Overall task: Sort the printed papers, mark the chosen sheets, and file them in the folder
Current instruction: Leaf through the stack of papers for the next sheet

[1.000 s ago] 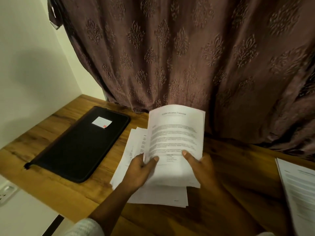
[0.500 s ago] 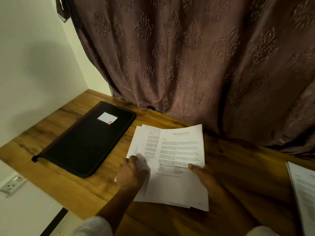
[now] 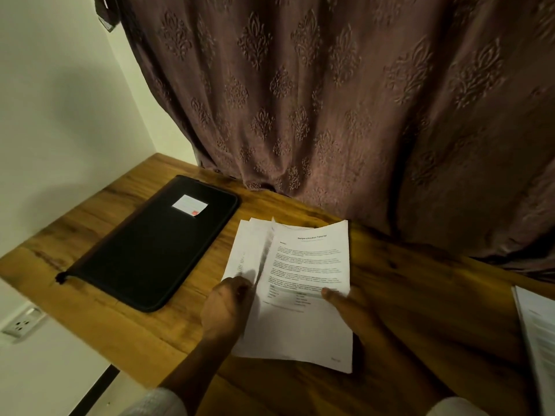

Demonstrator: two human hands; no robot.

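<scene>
Head view, looking down at a wooden surface (image 3: 420, 301) set against a pale wall (image 3: 60, 100), with a brown patterned curtain (image 3: 330, 100) hanging behind it.

A stack of printed papers (image 3: 306, 265) lies in the middle of the surface, slightly fanned so that lower sheets show at its far left corner. The top sheet carries a heading, paragraphs and a small table; the text is too blurred to read.

The left hand (image 3: 225, 307) is at the stack's left edge, fingers curled in a grip on the upper sheets, whose edge stands lifted off the ones below. The right hand (image 3: 354, 310) holds the right edge, thumb lying on top of the page.

To the left of the papers, close by but apart, a black folder (image 3: 150, 250) lies flat and closed, so its contents are hidden. A small white label (image 3: 189, 205) with a red mark sits near its far end.

A second pile of printed sheets (image 3: 537, 340) rests at the right edge of the frame, well apart from the hands.

A wall socket (image 3: 24, 324) shows below the surface at lower left.
</scene>
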